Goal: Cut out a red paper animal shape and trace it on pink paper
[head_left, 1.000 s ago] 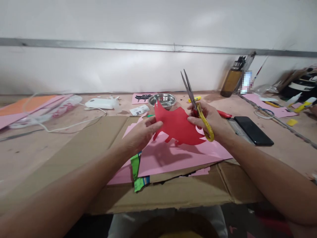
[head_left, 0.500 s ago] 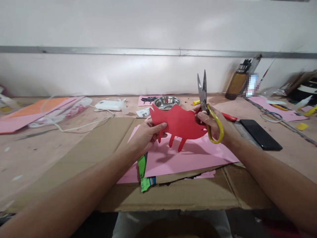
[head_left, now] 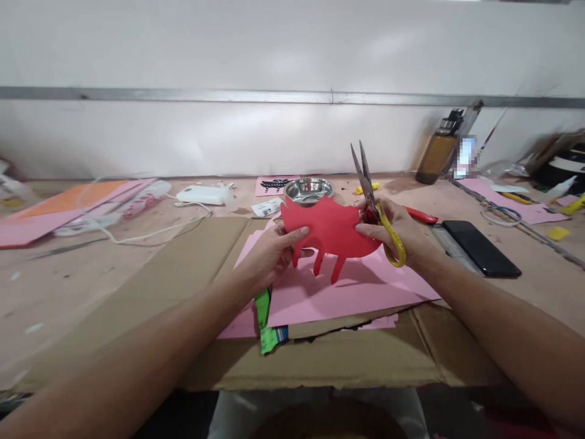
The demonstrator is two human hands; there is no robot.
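Note:
A red paper cutout (head_left: 329,230) with several leg-like tabs hanging from its lower edge is held up between both hands over the table. My left hand (head_left: 273,251) pinches its left edge, fingers closed on the paper. My right hand (head_left: 397,234) touches the cutout's right edge with its fingertips and grips yellow-handled scissors (head_left: 379,212), whose blades point up and slightly left, nearly closed. Under the cutout lies a pink paper sheet (head_left: 347,289) on flattened brown cardboard (head_left: 192,268).
A steel bowl (head_left: 309,188) stands just behind the cutout. A black phone (head_left: 481,256) and a red-handled tool (head_left: 420,214) lie to the right. A white charger with cable (head_left: 201,194) and pink and orange sheets (head_left: 55,207) lie left. A brown bottle (head_left: 439,152) leans against the wall.
The cutout has turned so its tabs hang downward. The scissors' blades swung from leaning left to upright, then left again, as my right hand's fingertips came onto the paper.

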